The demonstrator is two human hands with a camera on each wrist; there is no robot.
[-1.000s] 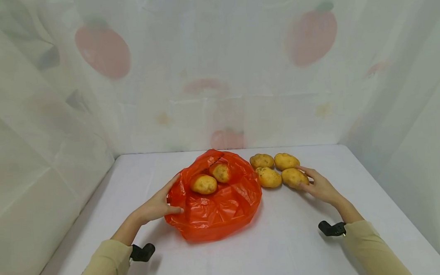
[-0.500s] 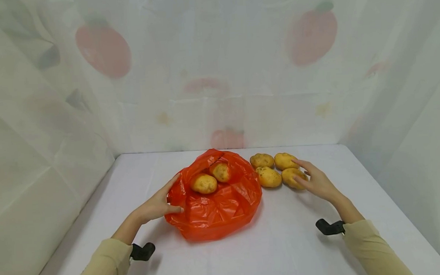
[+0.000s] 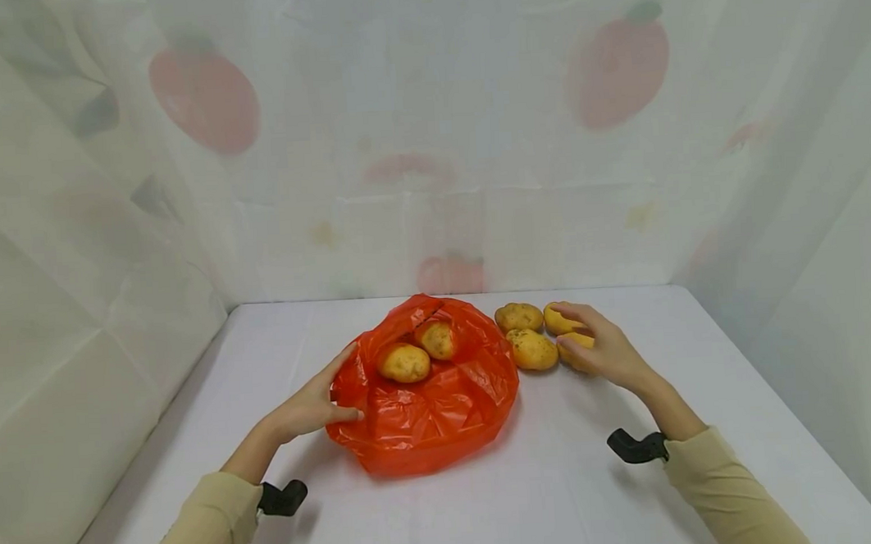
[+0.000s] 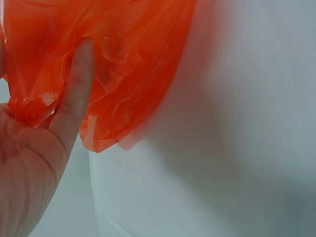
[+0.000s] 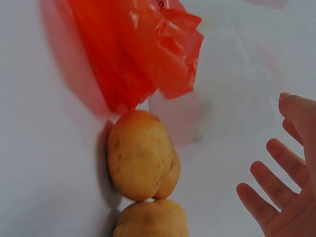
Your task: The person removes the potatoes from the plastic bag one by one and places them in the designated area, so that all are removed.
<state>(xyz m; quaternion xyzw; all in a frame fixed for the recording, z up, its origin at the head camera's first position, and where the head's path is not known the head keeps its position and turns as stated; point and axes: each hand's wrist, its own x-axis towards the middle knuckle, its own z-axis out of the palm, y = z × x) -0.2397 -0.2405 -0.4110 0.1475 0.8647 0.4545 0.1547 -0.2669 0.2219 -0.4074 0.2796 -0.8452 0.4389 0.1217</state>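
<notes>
A red plastic bag lies with its mouth gaping toward me; two potatoes rest inside. My left hand holds the bag's left side, thumb extended along the film; in the left wrist view the thumb lies against the plastic. Most of the other fingers are hidden there. Several loose potatoes sit in a close group right of the bag. My right hand hovers over the rightmost ones, partly covering them. In the right wrist view its fingers are spread, with nothing between them.
A white-covered table carries everything. Pale printed curtains rise behind it and along both sides. Each wrist wears a black camera mount. The bag's right edge is close to the nearest loose potato.
My right hand has left the front right potato, lifting and shifting left over the group. That potato stays where it was. The left hand and bag have not visibly moved.
</notes>
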